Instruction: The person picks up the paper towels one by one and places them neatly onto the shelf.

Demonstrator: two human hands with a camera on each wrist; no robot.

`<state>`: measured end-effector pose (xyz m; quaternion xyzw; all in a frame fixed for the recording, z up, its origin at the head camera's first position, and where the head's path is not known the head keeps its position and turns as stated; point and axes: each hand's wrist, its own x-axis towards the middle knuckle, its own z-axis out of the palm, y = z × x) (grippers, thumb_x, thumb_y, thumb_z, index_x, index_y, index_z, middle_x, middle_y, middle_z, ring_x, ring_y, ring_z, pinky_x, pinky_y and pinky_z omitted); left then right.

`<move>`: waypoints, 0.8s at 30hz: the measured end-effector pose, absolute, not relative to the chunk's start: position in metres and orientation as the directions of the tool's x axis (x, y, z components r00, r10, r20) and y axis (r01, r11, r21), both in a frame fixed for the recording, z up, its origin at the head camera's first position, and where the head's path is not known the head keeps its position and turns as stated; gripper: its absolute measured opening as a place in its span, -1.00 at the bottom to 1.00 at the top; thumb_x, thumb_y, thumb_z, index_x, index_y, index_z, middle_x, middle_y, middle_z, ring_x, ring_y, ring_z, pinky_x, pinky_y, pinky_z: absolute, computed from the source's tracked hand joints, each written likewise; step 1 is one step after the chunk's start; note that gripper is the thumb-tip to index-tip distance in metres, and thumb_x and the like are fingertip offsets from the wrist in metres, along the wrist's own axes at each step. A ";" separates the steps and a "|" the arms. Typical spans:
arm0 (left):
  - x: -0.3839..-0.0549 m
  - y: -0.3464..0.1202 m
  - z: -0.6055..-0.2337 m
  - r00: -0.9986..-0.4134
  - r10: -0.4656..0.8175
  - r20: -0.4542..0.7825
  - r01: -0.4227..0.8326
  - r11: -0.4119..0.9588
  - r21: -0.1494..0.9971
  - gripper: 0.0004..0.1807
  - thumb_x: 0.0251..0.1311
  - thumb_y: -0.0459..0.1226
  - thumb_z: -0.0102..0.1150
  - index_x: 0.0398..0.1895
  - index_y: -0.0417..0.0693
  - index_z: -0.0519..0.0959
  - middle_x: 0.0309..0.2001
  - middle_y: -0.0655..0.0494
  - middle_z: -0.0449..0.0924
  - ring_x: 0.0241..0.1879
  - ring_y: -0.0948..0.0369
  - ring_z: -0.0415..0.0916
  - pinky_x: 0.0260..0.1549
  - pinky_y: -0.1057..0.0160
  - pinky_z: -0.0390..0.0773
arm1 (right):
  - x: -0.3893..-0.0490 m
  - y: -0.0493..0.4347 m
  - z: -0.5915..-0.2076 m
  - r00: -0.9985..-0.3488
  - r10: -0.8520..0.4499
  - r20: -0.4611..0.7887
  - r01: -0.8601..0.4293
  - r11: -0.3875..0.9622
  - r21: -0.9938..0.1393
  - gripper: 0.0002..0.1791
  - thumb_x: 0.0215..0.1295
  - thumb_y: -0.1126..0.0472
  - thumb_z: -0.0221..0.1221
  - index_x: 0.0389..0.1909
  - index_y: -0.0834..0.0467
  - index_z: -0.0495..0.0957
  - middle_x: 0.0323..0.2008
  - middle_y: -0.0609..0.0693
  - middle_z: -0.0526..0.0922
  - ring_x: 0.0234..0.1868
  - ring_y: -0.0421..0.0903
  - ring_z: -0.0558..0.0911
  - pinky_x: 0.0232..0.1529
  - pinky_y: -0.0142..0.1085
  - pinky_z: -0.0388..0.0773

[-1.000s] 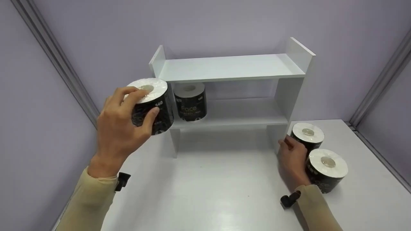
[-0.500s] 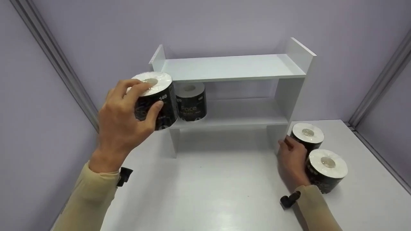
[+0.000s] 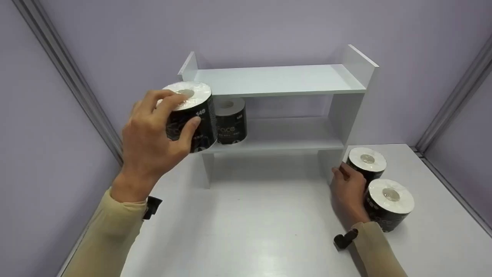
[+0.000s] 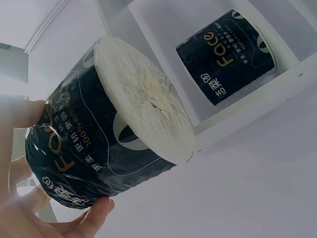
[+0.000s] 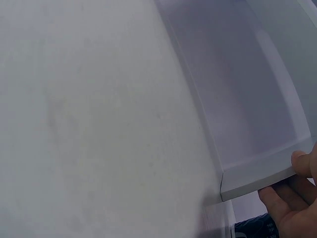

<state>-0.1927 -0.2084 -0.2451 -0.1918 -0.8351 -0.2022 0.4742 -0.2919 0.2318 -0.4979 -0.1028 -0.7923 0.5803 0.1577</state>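
My left hand (image 3: 152, 132) grips a toilet paper roll (image 3: 208, 125) in black wrapping, fingers over its white top and thumb on its side. The roll is in the air before the left end of the white shelf (image 3: 276, 79), overlapping a second toilet paper roll (image 3: 235, 125) that stands upright on the middle board. In the left wrist view the held roll (image 4: 94, 129) is tilted, its white end towards the shelf. My right hand (image 3: 349, 186) pinches the shelf's right side panel (image 5: 260, 184) low down, thumb on the inner face, fingers on the outer.
Two more toilet paper rolls stand upright on the white table (image 3: 250, 238) right of the shelf, a back one (image 3: 368, 158) and a front one (image 3: 391, 196), close to my right hand and wrist. Pale walls (image 3: 269, 30) enclose the back and sides.
My left hand has carried its roll to the right and slightly up, so it covers more of the roll on the shelf. The right hand stays on the side panel.
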 end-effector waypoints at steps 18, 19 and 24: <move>-0.196 -0.200 -0.238 -0.464 0.149 0.873 0.518 0.845 0.132 -0.55 0.40 0.02 0.34 0.25 0.06 0.68 0.13 -0.09 0.64 -0.02 -0.21 0.62 -0.16 -0.24 0.68 | -0.293 0.227 -0.496 -0.932 0.350 0.089 -0.028 0.176 -0.984 -0.52 0.66 0.15 0.11 0.52 -0.01 0.49 0.39 0.14 0.60 0.39 0.04 0.57 0.33 -0.09 0.64; -0.196 -0.200 -0.237 -0.464 0.148 0.874 0.519 0.844 0.132 -0.55 0.40 0.02 0.34 0.25 0.07 0.68 0.13 -0.08 0.64 -0.03 -0.20 0.62 -0.16 -0.24 0.68 | -0.294 0.226 -0.495 -0.935 0.347 0.077 -0.028 0.144 -0.989 -0.51 0.66 0.15 0.11 0.53 -0.02 0.48 0.42 0.13 0.58 0.41 0.03 0.55 0.36 -0.09 0.62; -0.198 -0.198 -0.232 -0.451 0.150 0.880 0.525 0.841 0.126 -0.55 0.40 0.03 0.33 0.25 0.08 0.68 0.13 -0.06 0.64 -0.03 -0.19 0.61 -0.17 -0.24 0.68 | -0.294 0.226 -0.495 -0.928 0.352 0.119 -0.049 0.203 -0.978 -0.54 0.65 0.16 0.12 0.48 -0.01 0.53 0.37 0.13 0.63 0.35 -0.01 0.59 0.30 -0.17 0.64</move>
